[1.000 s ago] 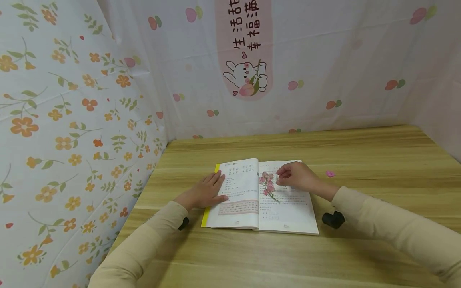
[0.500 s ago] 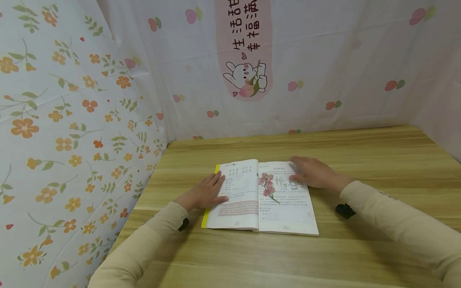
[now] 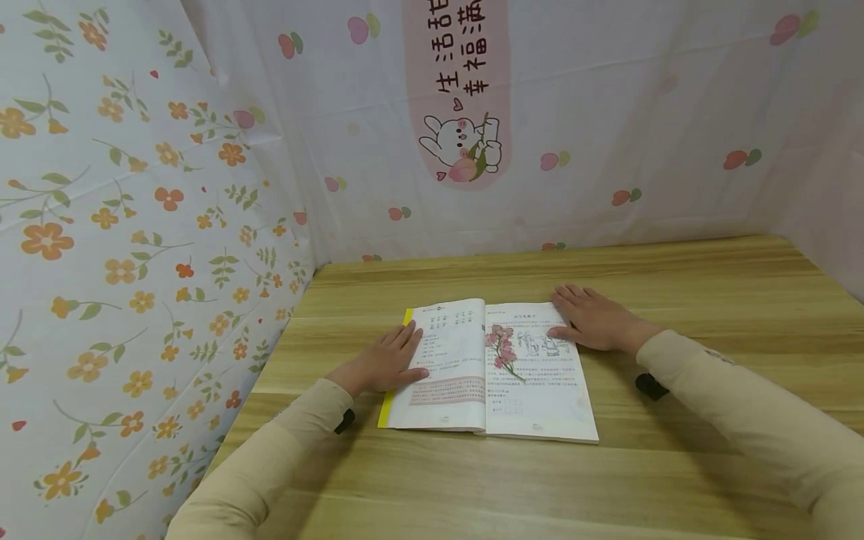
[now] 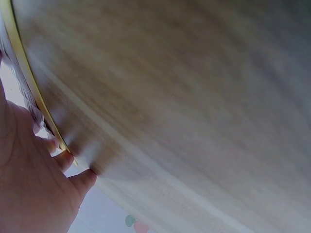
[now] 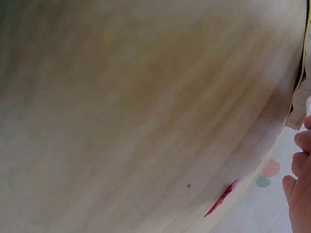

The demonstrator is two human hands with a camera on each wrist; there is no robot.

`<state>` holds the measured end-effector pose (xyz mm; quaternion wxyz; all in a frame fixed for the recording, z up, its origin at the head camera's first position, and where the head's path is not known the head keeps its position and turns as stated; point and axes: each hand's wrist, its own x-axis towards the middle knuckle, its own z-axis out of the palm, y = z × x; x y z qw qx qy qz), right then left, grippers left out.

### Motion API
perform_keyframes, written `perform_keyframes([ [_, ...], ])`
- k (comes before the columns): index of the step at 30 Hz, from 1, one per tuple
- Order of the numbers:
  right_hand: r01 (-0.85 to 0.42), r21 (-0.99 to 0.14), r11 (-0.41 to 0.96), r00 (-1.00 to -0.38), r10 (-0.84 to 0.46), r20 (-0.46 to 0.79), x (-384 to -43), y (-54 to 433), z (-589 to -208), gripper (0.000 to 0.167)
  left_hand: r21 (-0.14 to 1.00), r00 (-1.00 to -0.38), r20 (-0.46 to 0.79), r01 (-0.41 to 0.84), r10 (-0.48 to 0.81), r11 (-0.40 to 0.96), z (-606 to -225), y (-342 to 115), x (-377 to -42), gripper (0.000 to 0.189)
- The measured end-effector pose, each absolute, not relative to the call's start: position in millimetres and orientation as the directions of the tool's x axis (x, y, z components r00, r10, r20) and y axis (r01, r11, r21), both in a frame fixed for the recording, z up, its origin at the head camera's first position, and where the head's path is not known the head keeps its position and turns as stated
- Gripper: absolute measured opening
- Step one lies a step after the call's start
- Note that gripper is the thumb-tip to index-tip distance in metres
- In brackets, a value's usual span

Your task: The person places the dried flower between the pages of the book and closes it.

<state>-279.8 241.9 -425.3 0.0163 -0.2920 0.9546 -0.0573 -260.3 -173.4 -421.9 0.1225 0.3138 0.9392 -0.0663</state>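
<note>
An open book (image 3: pixel 540 412) lies on the wooden table, its yellow cover edge showing along the left. Across the right page, near the spine, lies a sprig of pink flowers (image 3: pixel 502 349) with a thin stem. My left hand (image 3: pixel 385 362) rests on the left page's outer edge, fingers straight; in the left wrist view its fingertips meet the table beside the book. At the right page's upper outer corner my right hand (image 3: pixel 597 319) rests with extended fingers, its thumb over the page. A pink petal (image 5: pixel 222 198) lies on the table in the right wrist view; the head view hides it.
The wooden table (image 3: pixel 439 487) extends around the book. Behind it hangs a white cloth (image 3: pixel 594 97) printed with fruit and a rabbit, and a flower-patterned cloth (image 3: pixel 135 300) runs down the left side.
My right hand has moved right, from beside the flower sprig to the book's upper right corner, and its curled fingers have straightened. The left hand, the book and the sprig have stayed put.
</note>
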Motion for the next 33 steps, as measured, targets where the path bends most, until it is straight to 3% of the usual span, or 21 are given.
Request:
perform_keyframes([
  [10,-0.556,-0.143,0.819,-0.827,-0.563,-0.011,-279.5,241.2,-422.1,0.085,-0.034,-0.777,-0.266,0.599,0.571,0.800,-421.4,-173.1,-259.4,0.086],
  [18,-0.502,-0.206,0.840,-0.861,-0.507,0.031,-280.7,240.8,-422.3,0.090,-0.037,-0.775,-0.282,0.598,0.565,0.801,-422.3,-173.6,-260.4,0.087],
  [24,-0.474,-0.348,0.809,-0.877,-0.471,0.100,-276.4,234.7,-415.6,0.074,-0.040,-0.779,-0.275,0.595,0.563,0.803,-422.4,-173.4,-260.0,0.087],
  [33,-0.266,-0.724,0.637,-0.942,-0.331,0.056,-269.6,222.8,-403.9,0.065,-0.031,-0.774,-0.276,0.600,0.570,0.799,-421.1,-173.6,-260.1,0.087],
])
